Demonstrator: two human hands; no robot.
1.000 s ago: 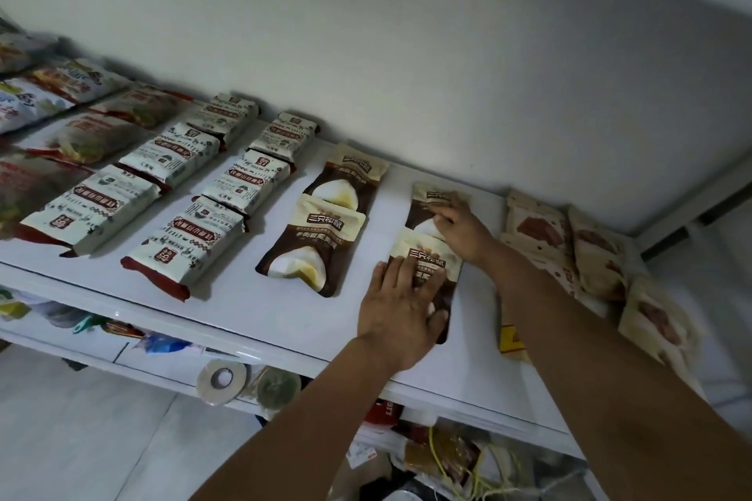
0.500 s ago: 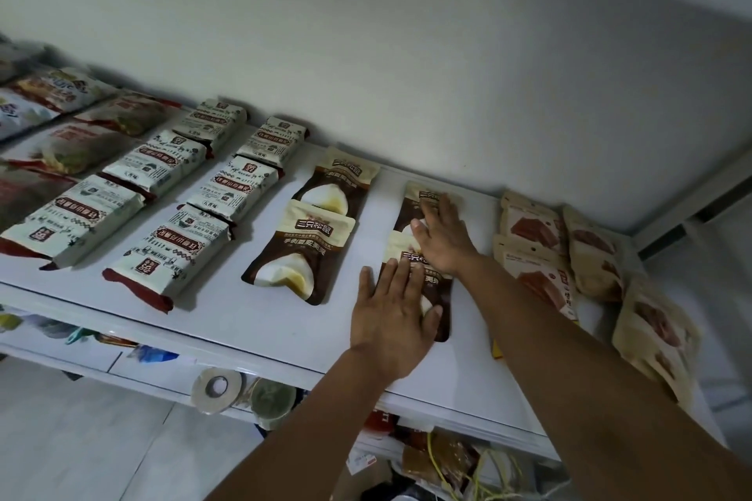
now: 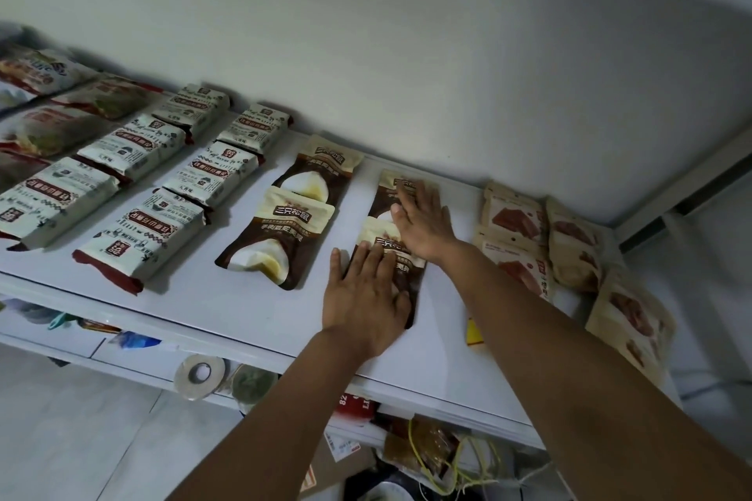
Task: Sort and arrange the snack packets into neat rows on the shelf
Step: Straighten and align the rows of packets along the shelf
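On the white shelf [image 3: 228, 309] lie rows of snack packets. My left hand [image 3: 364, 295] rests flat, fingers straight, on the near brown-and-cream packet [image 3: 407, 260]. My right hand [image 3: 423, 222] presses flat on the far brown-and-cream packet [image 3: 386, 187] of the same column. To the left is another column of two like packets: a near one [image 3: 276, 240] and a far one [image 3: 321, 171]. White-and-red packets [image 3: 138, 232] fill two columns further left. Tan packets with red pictures [image 3: 512, 216] lie loosely on the right.
The wall runs close behind the shelf. Clear packets of reddish snacks [image 3: 44, 130] lie at the far left. A yellow item [image 3: 474, 331] peeks out under my right forearm. Below the shelf edge sit a tape roll [image 3: 199, 374] and cluttered goods [image 3: 431, 456].
My right hand slid further up over the far packet, and my left hand shifted slightly on the near one. Both brown packets now lie more in line as a column.
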